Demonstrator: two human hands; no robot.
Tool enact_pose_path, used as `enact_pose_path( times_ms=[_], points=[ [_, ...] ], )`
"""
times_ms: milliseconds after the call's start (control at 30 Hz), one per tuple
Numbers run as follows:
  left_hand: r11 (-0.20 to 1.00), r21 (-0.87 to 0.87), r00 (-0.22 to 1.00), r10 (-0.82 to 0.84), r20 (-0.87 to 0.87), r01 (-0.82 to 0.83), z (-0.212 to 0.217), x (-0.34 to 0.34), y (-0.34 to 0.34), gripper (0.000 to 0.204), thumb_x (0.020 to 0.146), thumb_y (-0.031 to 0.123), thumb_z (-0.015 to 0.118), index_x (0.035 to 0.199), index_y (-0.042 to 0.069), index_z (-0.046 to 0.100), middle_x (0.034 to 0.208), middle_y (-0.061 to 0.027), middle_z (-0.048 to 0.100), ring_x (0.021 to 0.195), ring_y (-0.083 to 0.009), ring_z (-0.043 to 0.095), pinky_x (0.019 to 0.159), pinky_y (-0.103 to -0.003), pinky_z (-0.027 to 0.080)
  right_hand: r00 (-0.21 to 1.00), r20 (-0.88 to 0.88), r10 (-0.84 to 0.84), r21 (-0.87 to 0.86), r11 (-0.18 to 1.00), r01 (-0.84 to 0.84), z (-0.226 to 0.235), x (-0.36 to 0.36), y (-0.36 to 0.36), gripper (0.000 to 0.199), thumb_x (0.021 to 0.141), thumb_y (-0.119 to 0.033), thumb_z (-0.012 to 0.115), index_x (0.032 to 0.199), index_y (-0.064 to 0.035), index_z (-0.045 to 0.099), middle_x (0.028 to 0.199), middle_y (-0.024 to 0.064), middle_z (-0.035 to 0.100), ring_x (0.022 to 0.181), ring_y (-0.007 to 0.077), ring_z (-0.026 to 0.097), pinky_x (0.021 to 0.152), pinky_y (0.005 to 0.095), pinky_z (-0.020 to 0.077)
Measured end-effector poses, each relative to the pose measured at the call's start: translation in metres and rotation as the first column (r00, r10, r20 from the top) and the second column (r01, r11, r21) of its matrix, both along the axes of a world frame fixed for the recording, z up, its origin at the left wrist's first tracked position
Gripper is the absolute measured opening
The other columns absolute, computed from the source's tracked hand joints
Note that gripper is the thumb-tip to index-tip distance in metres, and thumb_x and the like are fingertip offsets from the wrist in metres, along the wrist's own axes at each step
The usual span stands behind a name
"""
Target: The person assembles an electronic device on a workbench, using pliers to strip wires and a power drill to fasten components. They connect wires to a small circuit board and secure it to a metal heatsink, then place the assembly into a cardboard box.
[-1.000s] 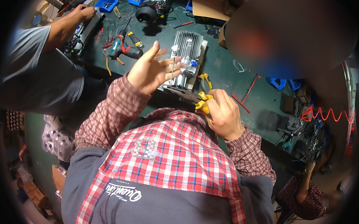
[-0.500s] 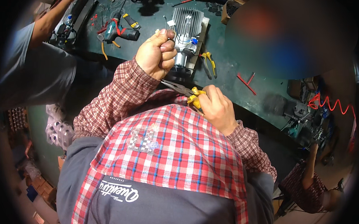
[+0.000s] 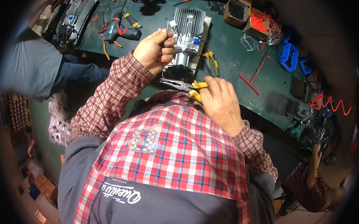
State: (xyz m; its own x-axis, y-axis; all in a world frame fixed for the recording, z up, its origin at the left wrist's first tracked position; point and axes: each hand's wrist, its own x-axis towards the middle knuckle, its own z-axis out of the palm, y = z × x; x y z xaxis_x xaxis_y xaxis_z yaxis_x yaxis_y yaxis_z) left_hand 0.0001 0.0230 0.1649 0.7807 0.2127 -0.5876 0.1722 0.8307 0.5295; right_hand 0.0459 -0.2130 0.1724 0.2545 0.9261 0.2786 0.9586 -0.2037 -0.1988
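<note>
My left hand (image 3: 155, 51) is closed, its thumb and fingers pinching a thin wire (image 3: 167, 24) that sticks up past the fingertips. It is held just left of a grey finned motor (image 3: 189, 21), which has thin leads and a blue round part (image 3: 196, 41) on it. Nearer my chest, my right hand (image 3: 223, 104) grips long-nose pliers (image 3: 178, 84) by their yellow handles. Their jaws point left, slightly parted, below my left wrist. A thin pale strand (image 3: 163, 71) reaches down close to the jaw tips; whether it touches them I cannot tell.
Yellow-black pliers (image 3: 211, 64) and a red T-handle tool (image 3: 249, 84) lie right of the motor. A cordless drill (image 3: 121, 32) is at left. Boxes of black (image 3: 236, 10) and red parts (image 3: 258, 22) and a blue bin (image 3: 289, 57) stand at back right. A co-worker (image 3: 35, 63) is at left.
The pliers' handles have spread and their jaws parted. My left fingers have shifted slightly on the wire. The co-worker's arm at left has drawn back, and a blurred patch at back right is gone.
</note>
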Motion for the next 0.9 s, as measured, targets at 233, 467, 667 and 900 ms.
enact_pose_path(
  times_ms=[233, 467, 667, 900],
  points=[
    [0.981, -0.137, 0.988, 0.146, 0.050, -0.138, -0.007, 0.003, 0.003, 0.016, 0.103, 0.022, 0.042, 0.099, 0.007, 0.047, 0.074, 0.0015, 0.041, 0.053, -0.0061, 0.028, 0.042, -0.018, 0.024, 0.996, 0.083, -0.044, 0.004, 0.999, 0.044, 0.008, 0.009, -0.002, 0.019, 0.078, -0.014, 0.062, 0.090, -0.0004, 0.061, 0.111, 0.0134, 0.058, 0.102, 0.0277, 0.055, 0.088, 0.0421, 0.0442],
    [0.992, 0.022, 0.992, 0.122, 0.038, -0.122, 0.002, 0.002, -0.010, 0.018, 0.103, 0.025, 0.042, 0.096, 0.009, 0.049, 0.065, 0.0050, 0.035, 0.050, -0.0049, 0.025, 0.040, -0.019, 0.019, 0.999, -0.041, 0.001, 0.000, 1.000, -0.001, 0.001, 0.000, -0.003, 0.013, 0.078, -0.016, 0.063, 0.079, -0.0047, 0.057, 0.092, 0.0092, 0.055, 0.079, 0.0227, 0.053, 0.068, 0.0346, 0.0457],
    [0.984, 0.167, 0.986, 0.029, 0.162, -0.057, 0.001, -0.006, -0.015, 0.019, 0.103, 0.028, 0.043, 0.095, 0.012, 0.050, 0.063, 0.0059, 0.033, 0.046, -0.0039, 0.021, 0.038, -0.019, 0.016, 0.998, -0.051, 0.025, 0.010, 1.000, -0.025, -0.004, -0.006, -0.004, 0.015, 0.078, -0.018, 0.066, 0.076, -0.0059, 0.057, 0.083, 0.0069, 0.049, 0.072, 0.0193, 0.053, 0.056, 0.0287, 0.0479],
    [0.988, 0.155, 0.985, 0.000, 0.175, -0.027, 0.000, -0.012, -0.015, 0.019, 0.102, 0.029, 0.045, 0.094, 0.013, 0.050, 0.062, 0.0064, 0.031, 0.045, -0.0035, 0.020, 0.038, -0.019, 0.015, 0.992, -0.118, 0.053, -0.006, 0.999, -0.054, -0.003, -0.009, -0.004, 0.018, 0.078, -0.020, 0.067, 0.076, -0.0063, 0.056, 0.082, 0.0065, 0.047, 0.070, 0.0187, 0.053, 0.054, 0.0277, 0.0490]
  ],
)
